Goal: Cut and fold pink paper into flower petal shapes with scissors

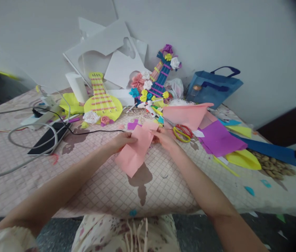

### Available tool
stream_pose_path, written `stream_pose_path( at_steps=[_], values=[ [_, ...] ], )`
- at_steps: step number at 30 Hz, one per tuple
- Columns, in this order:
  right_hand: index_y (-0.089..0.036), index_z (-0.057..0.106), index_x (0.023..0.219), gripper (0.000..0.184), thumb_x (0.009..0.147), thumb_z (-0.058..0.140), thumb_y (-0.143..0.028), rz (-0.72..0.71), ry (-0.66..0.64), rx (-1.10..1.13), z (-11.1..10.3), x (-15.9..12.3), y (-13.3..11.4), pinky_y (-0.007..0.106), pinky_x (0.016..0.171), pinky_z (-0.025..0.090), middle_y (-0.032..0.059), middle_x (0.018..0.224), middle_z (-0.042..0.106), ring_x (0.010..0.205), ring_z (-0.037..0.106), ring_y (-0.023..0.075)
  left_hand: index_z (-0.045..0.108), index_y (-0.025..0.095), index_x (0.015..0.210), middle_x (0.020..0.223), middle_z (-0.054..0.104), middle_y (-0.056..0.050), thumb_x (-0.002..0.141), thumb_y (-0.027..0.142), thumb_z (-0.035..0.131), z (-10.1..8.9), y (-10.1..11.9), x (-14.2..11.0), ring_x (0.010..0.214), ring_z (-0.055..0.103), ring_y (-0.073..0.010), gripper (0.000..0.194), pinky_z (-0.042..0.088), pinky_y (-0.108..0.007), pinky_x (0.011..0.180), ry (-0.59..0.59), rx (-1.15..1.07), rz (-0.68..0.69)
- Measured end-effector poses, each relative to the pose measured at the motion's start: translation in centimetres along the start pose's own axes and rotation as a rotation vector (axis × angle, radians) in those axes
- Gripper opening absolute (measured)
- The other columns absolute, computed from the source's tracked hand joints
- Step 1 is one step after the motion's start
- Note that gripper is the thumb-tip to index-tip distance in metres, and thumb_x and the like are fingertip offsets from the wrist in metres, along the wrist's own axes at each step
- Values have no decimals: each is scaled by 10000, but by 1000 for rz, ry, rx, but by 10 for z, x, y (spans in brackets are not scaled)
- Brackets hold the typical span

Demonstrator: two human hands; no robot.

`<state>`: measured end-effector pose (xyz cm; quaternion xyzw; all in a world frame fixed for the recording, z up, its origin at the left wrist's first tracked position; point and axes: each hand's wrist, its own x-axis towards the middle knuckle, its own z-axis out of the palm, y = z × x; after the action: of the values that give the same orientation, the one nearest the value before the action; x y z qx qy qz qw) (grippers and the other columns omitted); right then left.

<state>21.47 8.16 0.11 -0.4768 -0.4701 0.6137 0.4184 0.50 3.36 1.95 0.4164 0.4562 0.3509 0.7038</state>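
A strip of pink paper [136, 148] is held slightly above the patterned tablecloth, slanting from upper right to lower left. My left hand [123, 141] pinches its left edge. On the opposite side, my right hand [162, 137] grips the strip near its upper end; some of those fingers are hidden behind the paper. Just right of that hand lie scissors with yellow handles [181, 134], beside a red-handled pair [186, 129]. Beyond the strip is a white glue gun [148, 106], and small purple paper scraps [134, 124] lie close to it.
A yellow paper guitar [103, 101] and a blue flowered guitar [161, 78] stand at the back. Purple sheets [220, 138], a blue bag [215, 85] and peanuts [271, 166] are on the right. A phone [49, 138] and grey cable [56, 140] occupy the left.
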Motion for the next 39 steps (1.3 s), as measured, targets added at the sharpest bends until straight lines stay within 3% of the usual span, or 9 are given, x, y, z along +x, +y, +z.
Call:
stream_pose_path(
  at_steps=[5, 9, 13, 20, 27, 30, 33, 36, 39],
  values=[
    [-173, 583, 779, 218, 610, 712, -218, -38, 79, 30, 1, 0, 4, 192, 364, 427, -19, 637, 627, 469, 544, 103, 650, 98, 877, 824, 703, -113, 668, 444, 718, -7, -1, -5, 743, 654, -204, 410, 501, -295, 687, -3, -5, 2],
    [-190, 574, 802, 229, 614, 699, -223, -39, 133, 85, -2, 3, 4, 196, 370, 429, -31, 636, 614, 486, 539, 106, 618, 145, 1074, 972, 689, -137, 745, 661, 503, -14, 3, -33, 889, 644, -264, 623, 504, -331, 699, -95, 72, -81],
    [-195, 573, 803, 219, 621, 691, -222, -35, 144, 116, -2, 3, 3, 194, 403, 455, -28, 674, 624, 539, 562, 108, 574, 196, 1157, 1084, 657, -83, 689, 470, 687, -13, 3, -69, 996, 598, -258, 553, 483, -307, 765, -141, 310, 60],
    [-183, 587, 832, 261, 613, 719, -232, -16, 84, 54, 5, -31, 4, 177, 373, 452, -11, 724, 651, 528, 567, 102, 407, 141, 1312, 679, 624, 1, 700, 396, 653, -32, -9, -96, 584, 562, -145, 708, 394, -219, 513, 69, 578, 93],
    [-196, 531, 886, 201, 740, 638, -284, 118, -101, -152, -3, -73, 9, 176, 383, 471, 0, 644, 655, 528, 632, 128, 454, 206, 1291, 728, 633, 6, 742, 421, 587, -50, -12, -123, 603, 563, -147, 604, 365, -212, 519, -80, 967, 63],
    [-209, 485, 903, 171, 797, 569, -314, 103, -98, -231, -7, -73, 7, 169, 386, 461, -16, 637, 636, 510, 623, 115, 390, 204, 1347, 716, 644, -5, 781, 459, 529, -45, -5, -129, 632, 592, -175, 636, 406, -248, 572, 61, 1120, 97],
    [-217, 471, 934, 177, 797, 550, -296, 36, -116, -357, -9, -67, 5, 158, 352, 403, -30, 647, 610, 474, 590, 105, 411, 196, 1335, 1065, 632, -108, 789, 474, 518, -30, 3, -127, 827, 621, -232, 621, 455, -318, 686, 311, 1286, 230],
    [-221, 469, 978, 208, 786, 535, -266, -83, -92, -568, -10, -59, 4, 179, 357, 364, -44, 640, 572, 443, 545, 106, 541, 182, 1199, 1138, 603, -114, 815, 421, 499, -9, 3, -114, 967, 592, -260, 454, 465, -346, 771, 246, 1331, 361],
    [-202, 508, 982, 237, 748, 548, -193, -304, 54, -832, -12, -57, 4, 232, 494, 423, -8, 756, 579, 516, 535, 107, 586, 195, 1126, 1112, 614, -94, 829, 360, 497, 7, -2, -99, 996, 578, -261, 351, 454, -373, 834, 140, 1350, 408]
  ],
)
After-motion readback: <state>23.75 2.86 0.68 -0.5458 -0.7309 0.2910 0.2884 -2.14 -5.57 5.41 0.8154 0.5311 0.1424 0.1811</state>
